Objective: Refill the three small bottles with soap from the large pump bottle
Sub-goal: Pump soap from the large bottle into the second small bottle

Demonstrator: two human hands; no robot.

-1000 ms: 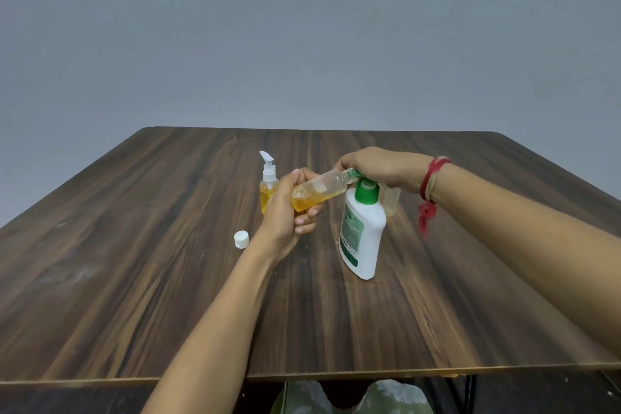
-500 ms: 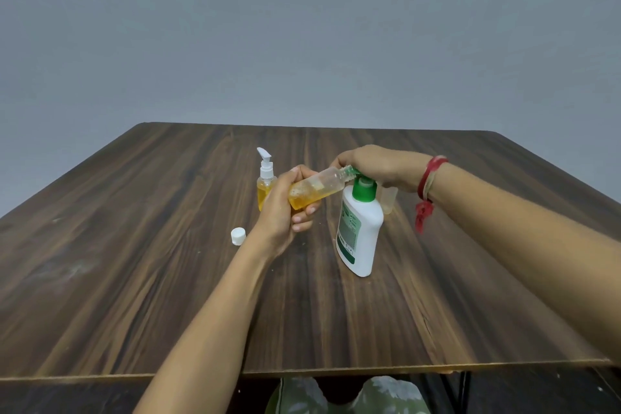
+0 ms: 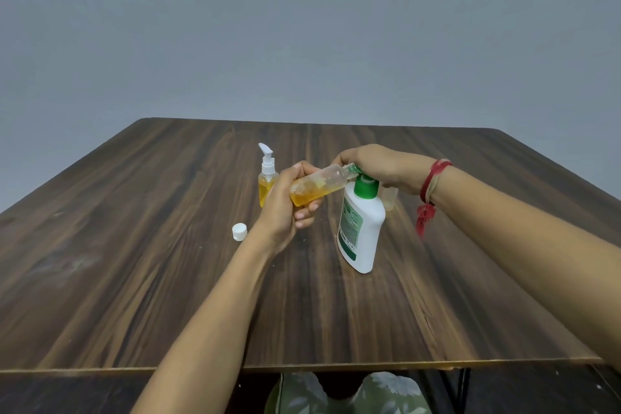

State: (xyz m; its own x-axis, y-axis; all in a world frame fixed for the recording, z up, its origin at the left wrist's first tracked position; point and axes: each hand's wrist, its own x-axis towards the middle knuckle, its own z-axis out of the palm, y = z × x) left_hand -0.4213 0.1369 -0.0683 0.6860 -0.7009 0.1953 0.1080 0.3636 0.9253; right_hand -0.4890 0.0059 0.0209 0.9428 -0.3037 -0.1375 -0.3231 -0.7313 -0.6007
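My left hand (image 3: 285,208) grips a small clear bottle (image 3: 319,186) tilted on its side, about half full of amber soap with foam, its open mouth against the green spout. My right hand (image 3: 376,165) rests closed on the green pump head of the large white bottle (image 3: 361,232), which stands upright on the wooden table (image 3: 168,279). A second small bottle (image 3: 267,178) with a white pump top and amber soap stands behind my left hand. Another small clear bottle (image 3: 389,198) is mostly hidden behind the large one.
A loose white cap (image 3: 239,232) lies on the table to the left of my left wrist. The table's near edge runs just above my knees (image 3: 346,393). A red thread bracelet (image 3: 431,191) hangs from my right wrist.
More amber soap and foam sit in the tilted bottle than a second ago. Both hands hold much the same pose; the view has shifted slightly.
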